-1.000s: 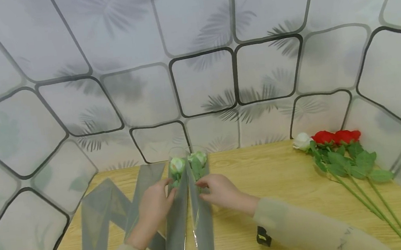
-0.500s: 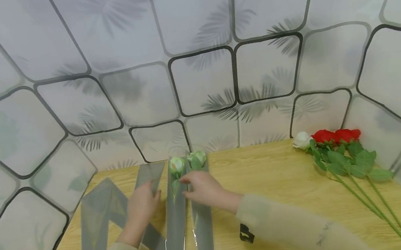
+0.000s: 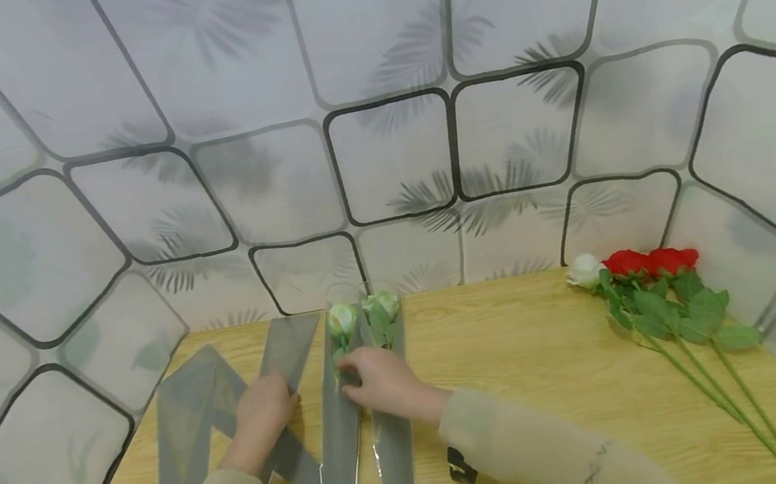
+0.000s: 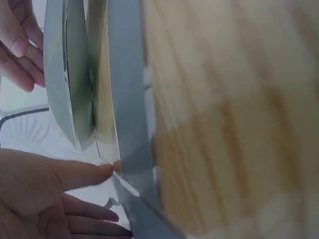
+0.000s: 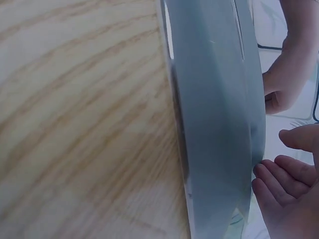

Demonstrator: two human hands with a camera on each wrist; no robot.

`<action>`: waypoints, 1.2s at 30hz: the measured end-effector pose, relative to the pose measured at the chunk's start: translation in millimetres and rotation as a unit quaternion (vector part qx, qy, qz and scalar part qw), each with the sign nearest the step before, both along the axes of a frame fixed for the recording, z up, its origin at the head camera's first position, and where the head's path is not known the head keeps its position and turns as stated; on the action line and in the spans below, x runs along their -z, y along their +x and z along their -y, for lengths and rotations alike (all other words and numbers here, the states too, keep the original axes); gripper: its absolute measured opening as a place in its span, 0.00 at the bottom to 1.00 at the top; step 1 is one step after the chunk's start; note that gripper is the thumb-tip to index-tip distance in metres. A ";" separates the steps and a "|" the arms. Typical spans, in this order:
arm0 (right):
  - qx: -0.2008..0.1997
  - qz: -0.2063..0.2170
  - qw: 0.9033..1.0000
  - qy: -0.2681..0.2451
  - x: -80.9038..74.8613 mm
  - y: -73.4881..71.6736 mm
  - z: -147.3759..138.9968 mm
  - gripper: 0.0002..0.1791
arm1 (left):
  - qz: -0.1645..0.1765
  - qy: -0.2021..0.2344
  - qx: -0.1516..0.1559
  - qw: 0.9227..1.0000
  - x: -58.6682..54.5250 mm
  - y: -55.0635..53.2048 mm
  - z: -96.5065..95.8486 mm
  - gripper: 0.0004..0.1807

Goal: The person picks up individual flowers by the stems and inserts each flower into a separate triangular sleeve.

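In the head view, my left hand (image 3: 263, 412) pinches the edge of a flat grey flower sleeve (image 3: 291, 343), and it covers part of that sleeve. The left wrist view has the thumb tip (image 4: 110, 170) right at the sleeve's edge. My right hand (image 3: 382, 384) lies over two filled sleeves, its fingertips at the left one, just below a pale green-white rose (image 3: 343, 319). A second pale rose (image 3: 381, 306) sits in the sleeve beside it (image 3: 396, 467). In the right wrist view, thumb and fingers stand apart, with fingertips (image 5: 258, 168) against the grey sleeve surface.
Another grey sleeve (image 3: 182, 429) lies folded at the left of the wooden table (image 3: 487, 335). At the right rest a white rose (image 3: 584, 271) and red roses (image 3: 671, 262) with long green stems. A patterned covering (image 3: 392, 161) rises behind the table.
My left hand has moved left and toward me, off the left rose's sleeve to the empty-looking sleeve beside it. My right hand has shifted left from the right rose to the left rose's stem.
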State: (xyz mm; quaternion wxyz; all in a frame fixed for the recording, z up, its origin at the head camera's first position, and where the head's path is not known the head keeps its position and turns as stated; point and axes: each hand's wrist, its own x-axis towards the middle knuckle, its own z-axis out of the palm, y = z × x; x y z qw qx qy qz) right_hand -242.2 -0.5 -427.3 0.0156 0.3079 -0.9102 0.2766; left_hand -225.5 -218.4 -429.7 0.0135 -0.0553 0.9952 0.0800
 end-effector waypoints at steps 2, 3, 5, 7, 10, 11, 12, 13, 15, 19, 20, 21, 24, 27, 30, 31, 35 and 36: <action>0.001 -0.004 1.000 -0.002 1.7 -0.2 -0.4 0.21 | -0.008 -0.001 0.004 1.000 -0.4 0.3 0.3 0.13; 0.001 -0.005 1.000 -0.004 2.2 -0.2 -0.6 0.21 | -0.016 -0.002 0.006 1.000 -0.2 0.3 0.7 0.12; 0.001 -0.007 1.000 -0.009 2.9 -0.3 -1.2 0.20 | -0.029 -0.007 0.012 0.999 -0.8 0.6 0.6 0.09; 0.001 -0.007 1.000 -0.011 3.2 0.0 -1.8 0.20 | -0.038 -0.014 0.017 0.999 -1.6 0.9 0.5 0.05; 0.000 -0.006 1.000 -0.013 4.1 0.1 -2.4 0.20 | -0.040 -0.025 0.018 0.999 -3.0 1.2 0.2 0.06; 0.000 -0.005 1.000 -0.014 4.4 0.2 -2.6 0.20 | -0.040 -0.027 0.018 0.999 -3.6 1.3 0.3 0.08; -0.001 -0.004 1.000 -0.016 4.9 0.0 -2.7 0.20 | -0.041 -0.026 0.016 0.999 -4.5 1.6 0.2 0.09; -0.001 -0.003 1.000 -0.017 5.2 -0.1 -2.8 0.20 | -0.042 -0.025 0.013 0.999 -5.2 2.0 0.4 0.10; -0.002 -0.002 1.000 -0.020 5.7 -0.4 -3.2 0.19 | -0.043 -0.026 0.012 0.999 -7.4 3.4 0.5 0.11; -0.002 0.006 1.000 -0.026 6.0 -0.7 -3.8 0.19 | -0.061 -0.031 0.011 0.998 -12.1 7.2 1.8 0.12; -0.002 0.010 1.000 -0.028 5.8 -0.5 -4.0 0.19 | -0.066 -0.031 0.009 0.997 -13.6 8.3 2.2 0.12; -0.001 0.015 0.999 -0.030 5.8 -0.2 -4.2 0.19 | -0.071 -0.029 0.005 0.997 -15.3 9.3 2.7 0.13; -0.001 0.026 0.999 -0.037 4.5 1.0 -4.9 0.18 | -0.079 -0.016 -0.008 0.997 -20.9 12.6 3.9 0.14; -0.003 0.035 0.998 -0.046 3.2 2.1 -5.7 0.18 | -0.084 -0.005 -0.014 0.996 -27.9 16.2 4.0 0.14; -0.006 0.041 0.997 -0.058 1.9 3.0 -7.2 0.18 | -0.090 -0.006 -0.007 0.996 -35.4 21.2 2.6 0.15; -0.006 0.043 0.997 -0.063 1.3 3.6 -7.7 0.18 | -0.094 -0.005 -0.004 0.996 -37.8 23.2 1.8 0.15; -0.003 0.052 0.996 -0.079 -0.7 4.4 -9.7 0.17 | -0.107 -0.008 0.009 0.994 -48.2 31.0 -3.6 0.16; -0.001 0.054 0.995 -0.082 -1.5 4.5 -9.9 0.17 | -0.106 -0.011 0.013 0.994 -51.5 32.5 -5.8 0.16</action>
